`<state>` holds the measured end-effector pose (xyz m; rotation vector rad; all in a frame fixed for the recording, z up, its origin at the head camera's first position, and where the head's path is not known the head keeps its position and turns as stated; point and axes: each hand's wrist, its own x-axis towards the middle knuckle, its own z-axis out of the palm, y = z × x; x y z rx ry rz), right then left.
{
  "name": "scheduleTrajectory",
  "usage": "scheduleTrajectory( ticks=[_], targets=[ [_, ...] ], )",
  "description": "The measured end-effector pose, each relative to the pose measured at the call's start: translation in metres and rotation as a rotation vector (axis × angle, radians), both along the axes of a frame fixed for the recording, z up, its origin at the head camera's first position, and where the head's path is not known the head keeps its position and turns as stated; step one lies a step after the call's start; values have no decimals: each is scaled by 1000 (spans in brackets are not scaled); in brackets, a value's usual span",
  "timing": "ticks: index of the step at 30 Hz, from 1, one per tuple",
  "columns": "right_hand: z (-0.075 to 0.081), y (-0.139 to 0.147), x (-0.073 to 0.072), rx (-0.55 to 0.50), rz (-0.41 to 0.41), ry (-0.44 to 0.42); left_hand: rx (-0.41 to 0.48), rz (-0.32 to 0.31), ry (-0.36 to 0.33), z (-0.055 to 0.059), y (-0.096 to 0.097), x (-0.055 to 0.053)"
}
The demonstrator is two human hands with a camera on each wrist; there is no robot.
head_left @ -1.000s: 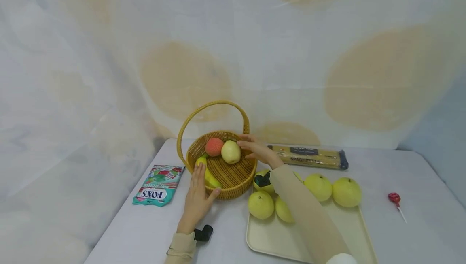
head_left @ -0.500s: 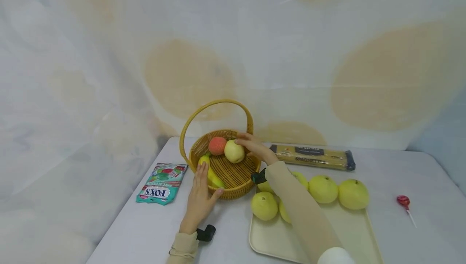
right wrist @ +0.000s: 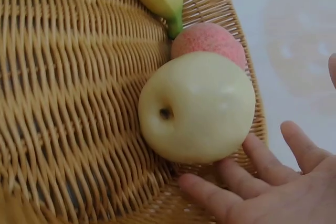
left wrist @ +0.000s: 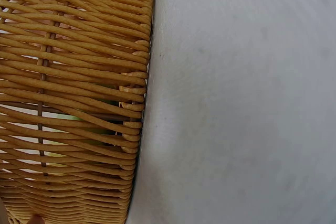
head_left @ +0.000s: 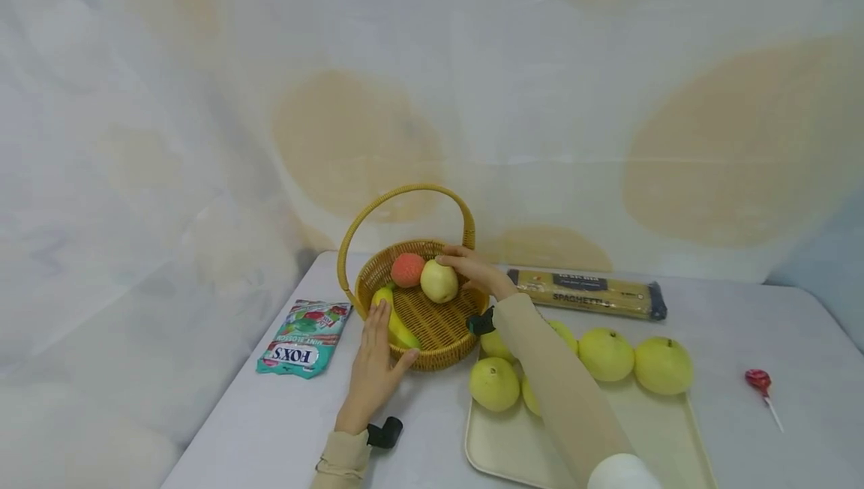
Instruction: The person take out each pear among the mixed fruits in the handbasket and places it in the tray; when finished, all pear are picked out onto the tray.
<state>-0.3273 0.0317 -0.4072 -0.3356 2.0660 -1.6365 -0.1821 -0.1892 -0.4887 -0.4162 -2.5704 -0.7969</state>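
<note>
A round wicker basket (head_left: 442, 358) with a tall arched handle stands on the table. In it lie a banana (head_left: 403, 330), a rough pinkish-red fruit (head_left: 408, 270) and a pale yellow-green apple (head_left: 439, 283). My left hand (head_left: 371, 373) rests at the basket's front left side, fingers straight and thumb spread along the rim. Only a fingertip and the woven wall (left wrist: 79, 77) show in the left wrist view. My right hand (head_left: 478, 273) reaches over the right rim. In the right wrist view its spread fingers (right wrist: 262, 161) meet the apple's side without curling round it.
Several yellow-green pomelos (head_left: 606, 354) sit on a cream tray (head_left: 499, 451), partly hidden by the right sleeve. Behind them lies a spaghetti pack (head_left: 587, 294). A red lollipop (head_left: 759, 380) is at the right, a FOX'S sweets bag (head_left: 304, 339) at the left.
The whole scene has shifted slightly right in the head view. My right fingers have come a little further over the apple; my left hand keeps its place at the basket.
</note>
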Motion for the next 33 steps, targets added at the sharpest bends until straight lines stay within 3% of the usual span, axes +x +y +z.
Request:
scheduleTrajectory(
  ticks=[10,20,29,33],
  targets=[
    [-5,0,4,15,-101,-24,5,-34,-3,0,10,-2],
    [-8,-2,4,71,-66,-7,13,-44,-9,5,10,0],
    [-29,-25,15,124,-80,-78,6,-23,-32,4,9,1],
    [-38,-30,19,159,-94,-46,5,-39,-44,3,14,1]
  ],
)
